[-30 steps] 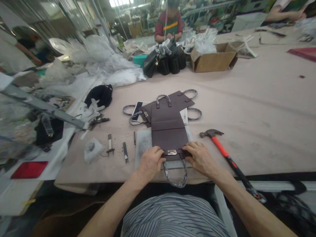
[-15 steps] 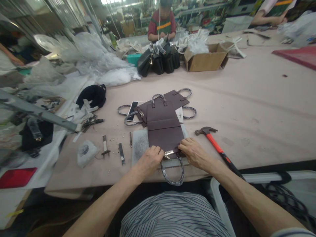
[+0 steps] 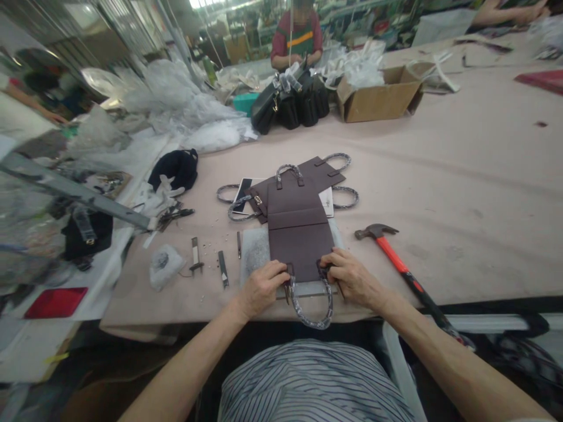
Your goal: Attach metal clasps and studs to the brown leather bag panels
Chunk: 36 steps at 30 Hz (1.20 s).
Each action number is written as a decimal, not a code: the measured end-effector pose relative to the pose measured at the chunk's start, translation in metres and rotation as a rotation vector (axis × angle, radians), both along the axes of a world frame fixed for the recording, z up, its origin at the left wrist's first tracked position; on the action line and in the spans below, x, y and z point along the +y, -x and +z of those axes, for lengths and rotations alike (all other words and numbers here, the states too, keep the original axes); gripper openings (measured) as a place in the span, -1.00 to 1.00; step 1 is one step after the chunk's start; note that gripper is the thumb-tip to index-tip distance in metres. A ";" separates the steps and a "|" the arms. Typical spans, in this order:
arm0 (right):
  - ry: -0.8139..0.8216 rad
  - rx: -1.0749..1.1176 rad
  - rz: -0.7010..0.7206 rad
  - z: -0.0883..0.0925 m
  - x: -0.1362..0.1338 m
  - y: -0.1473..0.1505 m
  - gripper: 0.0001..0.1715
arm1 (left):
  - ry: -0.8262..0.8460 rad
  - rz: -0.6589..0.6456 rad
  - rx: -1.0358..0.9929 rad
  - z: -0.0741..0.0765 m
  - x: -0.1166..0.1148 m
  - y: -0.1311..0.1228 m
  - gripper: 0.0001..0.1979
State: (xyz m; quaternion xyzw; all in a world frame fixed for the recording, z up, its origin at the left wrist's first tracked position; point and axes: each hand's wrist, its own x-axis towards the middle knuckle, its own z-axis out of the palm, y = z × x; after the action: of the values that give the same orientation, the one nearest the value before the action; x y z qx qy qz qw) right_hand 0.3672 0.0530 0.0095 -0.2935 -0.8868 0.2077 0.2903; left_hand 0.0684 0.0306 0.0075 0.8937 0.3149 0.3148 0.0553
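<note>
No text, brand, number or sign can be read. The steel claw hammer with an orange-and-black handle (image 3: 401, 268) shows an orange patch on its grip, with no legible word. Any print on the flat, dark brown bag body with wrapped loop handles (image 3: 301, 237) or the open brown cardboard box (image 3: 382, 104) is too small or blurred to tell.

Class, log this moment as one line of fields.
left hand: holding brown panel, near edge | right hand: same edge | hammer: on table, rightward

the bag piece (image 3: 301, 243) is dark brown, the top (image 3: 314, 384) striped.
</note>
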 end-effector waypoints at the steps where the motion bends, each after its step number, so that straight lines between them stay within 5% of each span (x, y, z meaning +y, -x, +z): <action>1: 0.011 0.063 -0.035 -0.003 -0.003 -0.001 -0.66 | 0.000 0.010 -0.001 -0.002 -0.001 0.000 -0.67; 6: 0.174 0.231 -0.277 -0.009 -0.016 0.007 -0.62 | 0.019 0.088 -0.072 -0.004 -0.008 -0.004 -0.66; 9: 0.113 0.189 -0.366 -0.009 -0.017 0.018 -0.74 | 0.048 0.229 -0.117 -0.002 -0.017 -0.005 -0.68; 16: -0.202 0.098 -0.358 -0.019 -0.008 0.030 -0.75 | 0.183 0.899 0.003 0.006 -0.018 0.047 -0.83; 20: -0.235 0.089 -0.349 -0.019 -0.006 0.030 -0.77 | 0.567 1.239 0.195 0.023 0.000 0.087 -0.78; 23: -0.195 0.075 -0.366 -0.017 -0.009 0.031 -0.76 | 0.856 1.263 0.266 0.030 0.019 0.102 -0.78; 28: -0.120 0.067 -0.376 -0.013 -0.014 0.033 -0.75 | 0.994 1.192 0.208 0.029 0.036 0.110 -0.78; 36: -0.074 0.057 -0.382 -0.015 -0.017 0.032 -0.75 | 1.114 1.111 -0.224 0.029 0.010 0.116 -0.84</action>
State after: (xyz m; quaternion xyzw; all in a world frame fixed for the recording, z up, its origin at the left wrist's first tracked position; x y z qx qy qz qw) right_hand 0.3352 0.0365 -0.0055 -0.4395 -0.8135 0.1241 0.3600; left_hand -0.0472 0.0407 0.0364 0.4098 0.8183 0.1805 0.3604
